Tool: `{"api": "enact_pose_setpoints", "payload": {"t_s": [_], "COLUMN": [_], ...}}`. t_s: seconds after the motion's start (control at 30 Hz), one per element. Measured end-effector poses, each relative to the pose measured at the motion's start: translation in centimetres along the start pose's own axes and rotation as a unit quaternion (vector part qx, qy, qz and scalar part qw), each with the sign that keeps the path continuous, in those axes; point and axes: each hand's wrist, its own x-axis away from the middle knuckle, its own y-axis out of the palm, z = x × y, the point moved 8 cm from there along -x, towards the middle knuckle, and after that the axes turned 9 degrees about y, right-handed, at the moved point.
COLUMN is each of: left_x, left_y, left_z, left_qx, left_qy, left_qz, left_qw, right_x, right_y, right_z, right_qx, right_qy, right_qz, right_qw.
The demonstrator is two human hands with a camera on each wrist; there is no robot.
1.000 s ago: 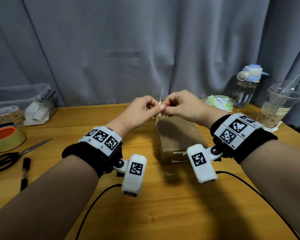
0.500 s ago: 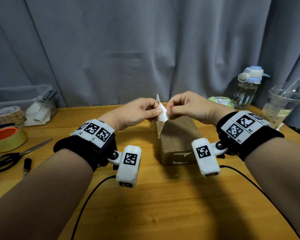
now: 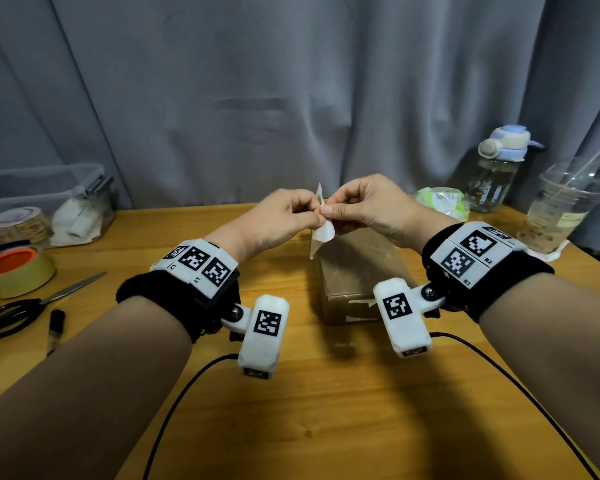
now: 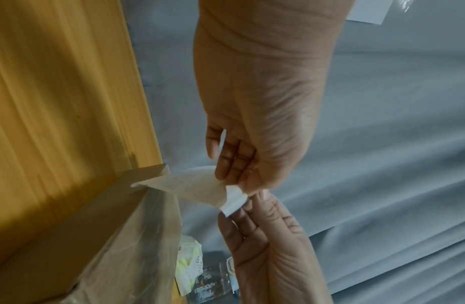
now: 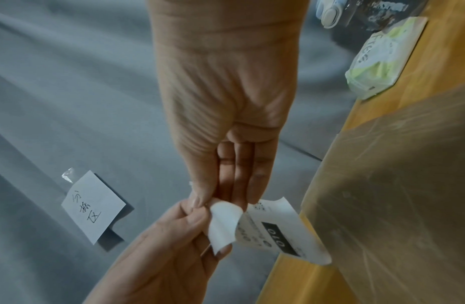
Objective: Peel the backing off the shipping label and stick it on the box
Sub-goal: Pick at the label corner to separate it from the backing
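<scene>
- Wooden table (image 3: 326, 410) before a grey curtain (image 3: 291, 81); box (image 3: 357, 271) at centre.
- Left hand (image 3: 281, 220) and right hand (image 3: 368, 206) pinch the shipping label (image 3: 321, 233) at twelve o'clock above it.

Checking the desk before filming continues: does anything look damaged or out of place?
Only the brown cardboard box: torn white paper remnants cling to its near face, like an old sticker ripped off. Nothing is spilled.

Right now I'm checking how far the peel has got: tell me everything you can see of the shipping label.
The shipping label is a small white paper sheet with black print, including a black bar. It is held in the air above the box, bowed. One corner is peeled and curled back, plain white. The left hand and right hand pinch it at that corner.
</scene>
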Motion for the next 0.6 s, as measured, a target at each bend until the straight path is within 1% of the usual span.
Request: {"api": "enact_pose_setpoints", "payload": {"t_s": [0.13, 0.23, 0.3, 0.4, 0.47, 0.6], "left_x": [-0.14, -0.08, -0.02, 0.06, 0.04, -0.28], "left_y": [-0.10, -0.09, -0.07, -0.03, 0.08, -0.55], "left_z": [0.23, 0.17, -0.07, -0.60, -0.69, -0.49], "left_qx": [-0.008, 0.014, 0.040, 0.055, 0.049, 0.031], "left_qy": [-0.002, 0.000, 0.001, -0.006, -0.008, 0.010], "left_qz": [0.008, 0.003, 0.002, 0.003, 0.008, 0.065], "left_qw": [1.000, 1.000, 0.999, 0.998, 0.999, 0.997], "right_x": [0.07, 0.27, 0.34, 0.29, 0.28, 0.17], "right_y": [0.26, 0.36, 0.28, 0.06, 0.04, 0.03], "right_z": [-0.08, -0.07, 0.02, 0.20, 0.05, -0.51], "right_qx": [0.007, -0.003, -0.003, 0.015, 0.038, 0.082], "right_qy": [-0.002, 0.001, 0.005, 0.008, -0.005, -0.033], "right_qz": [-0.014, -0.036, -0.038, -0.019, -0.002, 0.027], "right_qw": [1.000, 0.999, 0.999, 1.000, 0.999, 0.996]}}
